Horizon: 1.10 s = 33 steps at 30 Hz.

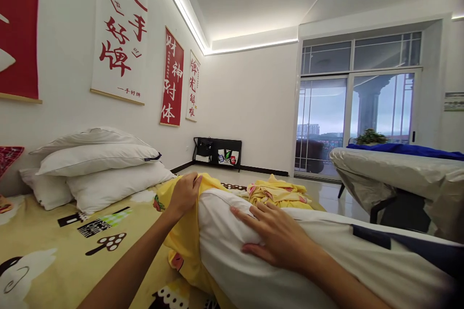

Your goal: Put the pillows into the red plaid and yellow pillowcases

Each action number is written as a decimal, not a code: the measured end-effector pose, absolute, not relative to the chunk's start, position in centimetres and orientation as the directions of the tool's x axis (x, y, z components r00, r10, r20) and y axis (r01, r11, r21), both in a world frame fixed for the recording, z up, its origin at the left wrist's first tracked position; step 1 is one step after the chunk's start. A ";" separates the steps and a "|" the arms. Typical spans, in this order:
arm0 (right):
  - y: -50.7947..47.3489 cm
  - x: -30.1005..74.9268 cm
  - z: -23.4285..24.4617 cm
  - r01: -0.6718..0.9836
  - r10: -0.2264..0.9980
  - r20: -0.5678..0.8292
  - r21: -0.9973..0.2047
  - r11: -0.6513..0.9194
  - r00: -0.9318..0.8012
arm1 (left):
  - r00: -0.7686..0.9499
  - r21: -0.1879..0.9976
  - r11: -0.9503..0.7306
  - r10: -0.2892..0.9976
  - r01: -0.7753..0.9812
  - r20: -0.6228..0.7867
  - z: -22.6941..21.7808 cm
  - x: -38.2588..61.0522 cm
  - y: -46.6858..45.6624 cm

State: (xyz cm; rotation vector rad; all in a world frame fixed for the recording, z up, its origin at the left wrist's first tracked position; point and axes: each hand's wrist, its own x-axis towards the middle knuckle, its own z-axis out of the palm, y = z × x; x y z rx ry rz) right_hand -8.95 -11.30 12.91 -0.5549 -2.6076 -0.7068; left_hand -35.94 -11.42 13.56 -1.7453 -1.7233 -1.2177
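Observation:
A white pillow point(228, 231) with a dark blue band lies across the front, its left end inside a yellow patterned pillowcase point(192, 231). At the top edge of that pillowcase, my left hand point(184, 194) has its fingers closed over the cloth. My right hand point(275, 236) rests on the pillow's upper side with its fingers spread, just right of the pillowcase's edge. Behind the pillow sits a crumpled bundle of yellow fabric point(277, 190) with a pink print.
Several white pillows point(116, 178) are stacked at the left on the yellow printed bedsheet point(141, 231). A table under a plastic cover point(384, 166) stands at the right. A black rack point(217, 152) stands by the far wall, left of the sliding glass door point(322, 120).

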 end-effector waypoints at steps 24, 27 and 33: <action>-5.1 -10.5 14.3 0.495 0.458 0.271 0.089 0.864 -0.847 | 0.131 -0.293 0.007 0.884 0.956 0.448 15.4 -34.0 -7.1; -4.2 -10.2 14.1 0.509 0.474 0.261 0.083 0.857 -0.841 | 0.119 -0.284 0.037 0.849 0.958 0.514 15.1 -33.3 -5.9; -1.6 -9.8 13.6 0.538 0.504 0.252 0.089 0.838 -0.826 | 0.287 -0.358 -0.034 0.671 0.933 0.684 14.4 -31.5 -3.1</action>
